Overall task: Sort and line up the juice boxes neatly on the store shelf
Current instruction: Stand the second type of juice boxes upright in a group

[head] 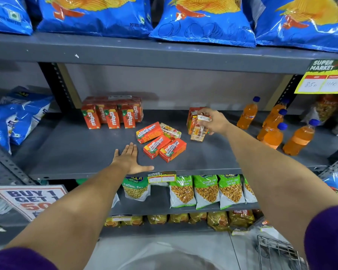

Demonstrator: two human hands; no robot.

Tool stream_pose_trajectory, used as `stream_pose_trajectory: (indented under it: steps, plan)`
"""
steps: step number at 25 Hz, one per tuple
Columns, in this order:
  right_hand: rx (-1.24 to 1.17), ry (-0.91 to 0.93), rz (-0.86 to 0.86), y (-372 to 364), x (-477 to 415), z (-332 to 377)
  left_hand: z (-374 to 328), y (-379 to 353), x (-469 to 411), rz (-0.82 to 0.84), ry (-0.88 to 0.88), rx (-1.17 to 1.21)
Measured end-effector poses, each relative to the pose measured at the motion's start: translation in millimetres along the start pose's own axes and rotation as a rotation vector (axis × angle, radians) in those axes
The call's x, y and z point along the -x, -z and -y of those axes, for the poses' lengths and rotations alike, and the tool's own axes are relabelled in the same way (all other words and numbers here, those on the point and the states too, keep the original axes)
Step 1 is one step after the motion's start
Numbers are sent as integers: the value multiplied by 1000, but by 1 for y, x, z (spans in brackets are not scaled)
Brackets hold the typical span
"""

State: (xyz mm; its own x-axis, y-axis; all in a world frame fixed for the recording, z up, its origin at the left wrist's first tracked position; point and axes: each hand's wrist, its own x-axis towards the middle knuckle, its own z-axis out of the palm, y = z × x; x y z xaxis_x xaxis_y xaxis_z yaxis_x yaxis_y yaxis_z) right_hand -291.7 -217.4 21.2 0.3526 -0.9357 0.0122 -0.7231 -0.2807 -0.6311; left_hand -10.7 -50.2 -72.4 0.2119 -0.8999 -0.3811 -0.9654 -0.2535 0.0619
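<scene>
On the grey middle shelf [70,152], a shrink-wrapped pack of upright red-orange juice boxes [111,114] stands at the back left. Several loose red-orange juice boxes [160,142] lie flat in a heap at the centre, one pale box [170,131] among them. My right hand [213,120] is closed around a pale yellow juice box [200,127], held tilted just above the shelf in front of an upright orange box [191,117]. My left hand [130,159] rests flat on the shelf, fingers spread, just left of the heap and holding nothing.
Several orange soda bottles [271,131] stand at the shelf's right end. Blue chip bags [203,18] fill the shelf above. Blue snack bags [18,121] sit at far left. Green snack packets [205,190] hang below. A yellow price tag [324,78] sticks out top right. A wire cart [277,252] stands at bottom right.
</scene>
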Motion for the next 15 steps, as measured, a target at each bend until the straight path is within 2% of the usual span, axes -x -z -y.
stream_pose_trajectory:
  steps: [5,11,15]
  plan:
    - [167,62,-30,-4,-14,-11,-2,3,-1,63,23,17]
    - [67,56,106,-12,-17,-25,0,-1,0,63,15,40]
    - [194,145,231,2,-22,-30,0,-1,-1,65,17,41]
